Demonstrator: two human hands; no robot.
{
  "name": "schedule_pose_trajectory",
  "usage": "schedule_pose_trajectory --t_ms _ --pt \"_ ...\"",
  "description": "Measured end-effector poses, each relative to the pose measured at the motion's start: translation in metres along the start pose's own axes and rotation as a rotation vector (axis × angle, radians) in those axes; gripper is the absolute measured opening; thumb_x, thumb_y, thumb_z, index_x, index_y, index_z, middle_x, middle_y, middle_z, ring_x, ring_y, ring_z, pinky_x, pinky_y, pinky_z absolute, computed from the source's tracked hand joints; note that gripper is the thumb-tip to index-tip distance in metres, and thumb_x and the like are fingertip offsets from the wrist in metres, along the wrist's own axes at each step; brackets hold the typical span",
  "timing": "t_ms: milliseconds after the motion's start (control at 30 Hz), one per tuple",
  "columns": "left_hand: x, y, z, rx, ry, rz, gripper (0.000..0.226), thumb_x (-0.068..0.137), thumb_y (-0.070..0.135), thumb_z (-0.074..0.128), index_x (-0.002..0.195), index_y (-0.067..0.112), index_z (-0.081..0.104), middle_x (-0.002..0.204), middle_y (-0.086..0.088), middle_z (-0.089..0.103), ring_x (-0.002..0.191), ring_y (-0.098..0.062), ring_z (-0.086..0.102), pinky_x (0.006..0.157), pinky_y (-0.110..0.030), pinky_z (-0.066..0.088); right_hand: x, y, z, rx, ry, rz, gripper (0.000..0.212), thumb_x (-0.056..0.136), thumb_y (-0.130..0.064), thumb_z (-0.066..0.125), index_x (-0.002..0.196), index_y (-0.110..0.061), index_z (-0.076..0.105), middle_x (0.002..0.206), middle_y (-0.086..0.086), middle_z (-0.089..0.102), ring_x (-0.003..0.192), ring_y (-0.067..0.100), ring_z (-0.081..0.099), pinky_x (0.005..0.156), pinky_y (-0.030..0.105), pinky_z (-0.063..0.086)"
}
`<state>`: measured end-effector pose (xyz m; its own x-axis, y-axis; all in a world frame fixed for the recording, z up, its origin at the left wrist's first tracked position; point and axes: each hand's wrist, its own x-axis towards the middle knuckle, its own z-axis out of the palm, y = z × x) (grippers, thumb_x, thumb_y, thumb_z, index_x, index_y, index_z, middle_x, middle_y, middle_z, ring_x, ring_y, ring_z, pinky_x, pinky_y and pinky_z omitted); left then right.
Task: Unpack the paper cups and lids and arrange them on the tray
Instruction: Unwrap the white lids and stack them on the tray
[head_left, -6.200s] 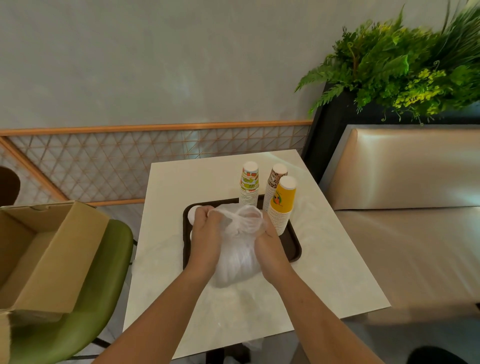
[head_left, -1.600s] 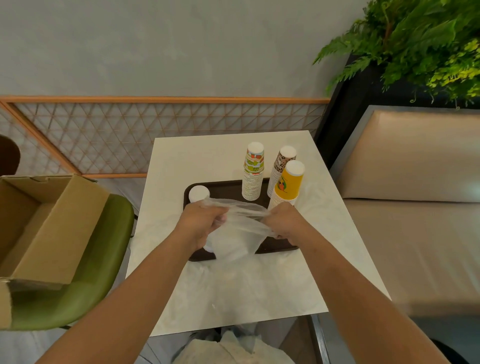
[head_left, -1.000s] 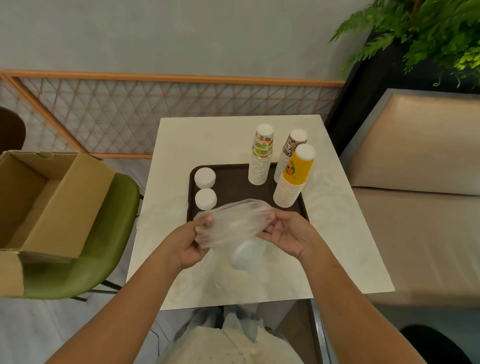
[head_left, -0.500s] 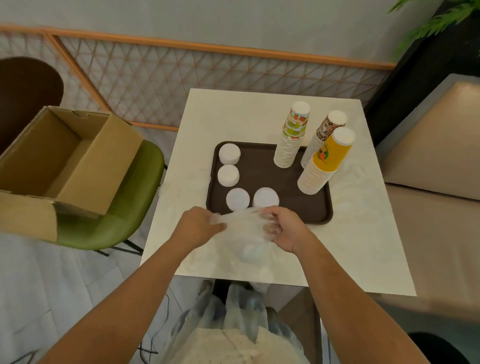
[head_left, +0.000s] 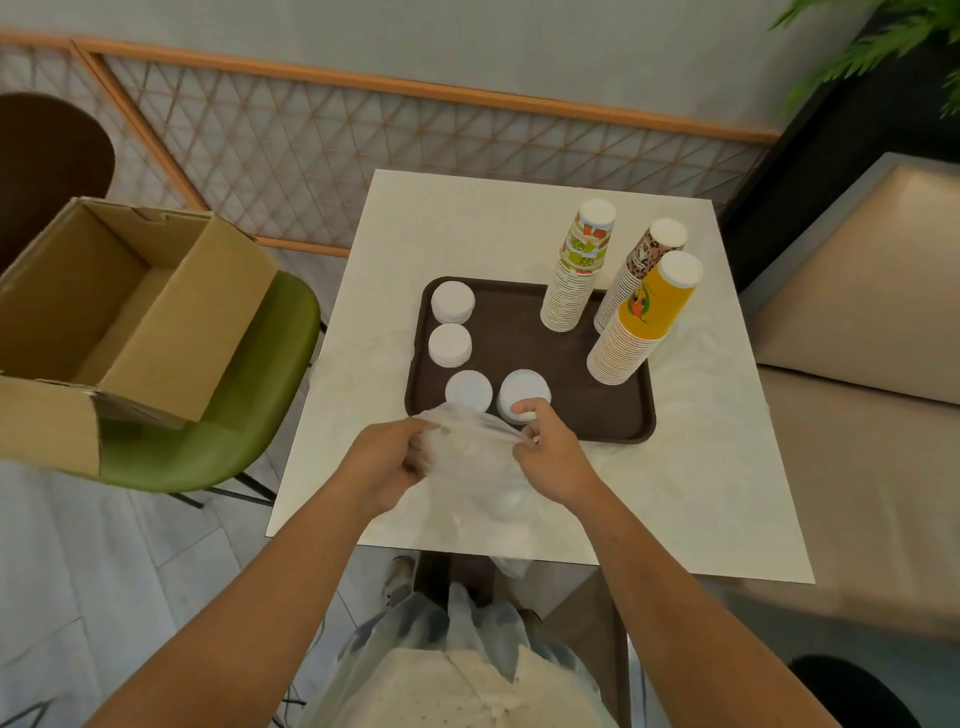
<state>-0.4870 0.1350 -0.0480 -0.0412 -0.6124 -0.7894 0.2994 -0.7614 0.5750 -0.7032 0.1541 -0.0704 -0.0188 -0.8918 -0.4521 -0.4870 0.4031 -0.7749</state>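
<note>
A dark brown tray (head_left: 524, 332) lies on the white table (head_left: 467, 218). Three upside-down cup stacks stand on its right side: a fruit-print stack (head_left: 577, 270), a brown-patterned stack (head_left: 641, 265) and a yellow stack (head_left: 641, 325). Several white lid stacks sit on the left and front of the tray, among them ones at the back left (head_left: 453, 302) and the front middle (head_left: 468, 391). My left hand (head_left: 387, 460) and my right hand (head_left: 545, 447) both grip a clear plastic bag (head_left: 470, 462) at the tray's near edge. More white lids show dimly inside it.
An open cardboard box (head_left: 111, 306) rests on a green chair (head_left: 249, 410) to the left. A beige bench (head_left: 862, 395) runs along the right, with a plant (head_left: 883, 41) above. A lattice railing (head_left: 363, 150) stands behind the table.
The view has tilted further down over the table. Both hands have kept hold of the bag at the tray's near edge; several lid stacks that the bag covered earlier now show on the tray.
</note>
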Motion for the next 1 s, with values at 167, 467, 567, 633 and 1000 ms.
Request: schedule_pose_trajectory --t_ms 167,467,567,633,1000 --pt "0.014 -0.009 0.004 0.507 0.135 0.188 0.019 0.098 0.030 0.066 0.108 0.016 0.073 0.111 -0.008 0.070 0.106 -0.026 0.065 0.090 -0.041 0.055 -0.008 0.005 0.017 -0.404 0.360 -0.249 0.049 0.088 -0.017 0.070 0.133 -0.026 0.054 0.131 0.003 0.048 0.117 0.024 0.042 0.097 0.036 0.043" --pt "0.027 -0.014 0.014 0.984 0.048 0.404 0.032 0.100 0.038 0.060 0.108 0.008 0.060 0.103 -0.007 0.061 0.090 -0.020 0.061 0.069 -0.029 0.047 0.001 -0.003 0.045 -0.715 -0.056 -0.253 0.033 0.100 -0.004 0.055 0.132 -0.010 0.061 0.130 0.011 0.059 0.115 0.029 0.060 0.100 0.034 0.049" --pt "0.035 -0.015 0.010 1.140 -0.007 0.425 0.036 0.094 0.032 0.070 0.116 0.014 0.047 0.107 0.000 0.055 0.090 -0.015 0.058 0.066 -0.024 0.045 0.010 -0.004 0.048 -0.712 -0.016 -0.181 0.052 0.096 -0.001 0.062 0.145 -0.013 0.050 0.150 0.012 0.045 0.123 0.029 0.059 0.104 0.035 0.050" --pt "0.039 -0.014 0.007 1.163 -0.049 0.412 0.047 0.092 0.029 0.074 0.122 0.015 0.041 0.110 0.002 0.052 0.093 -0.016 0.058 0.065 -0.020 0.046 0.013 -0.005 0.050 -0.700 0.020 -0.166 0.062 0.092 0.002 0.067 0.148 -0.015 0.048 0.152 0.012 0.038 0.125 0.030 0.057 0.105 0.036 0.051" --pt "0.063 -0.007 -0.004 1.276 -0.103 0.464 0.014 0.108 0.019 0.049 0.113 0.012 0.037 0.103 -0.007 0.054 0.076 -0.010 0.051 0.057 -0.017 0.037 0.024 0.006 0.037 -0.675 -0.086 -0.140 0.055 0.097 -0.001 0.059 0.146 -0.024 0.050 0.134 0.007 0.042 0.117 0.031 0.055 0.102 0.036 0.049"
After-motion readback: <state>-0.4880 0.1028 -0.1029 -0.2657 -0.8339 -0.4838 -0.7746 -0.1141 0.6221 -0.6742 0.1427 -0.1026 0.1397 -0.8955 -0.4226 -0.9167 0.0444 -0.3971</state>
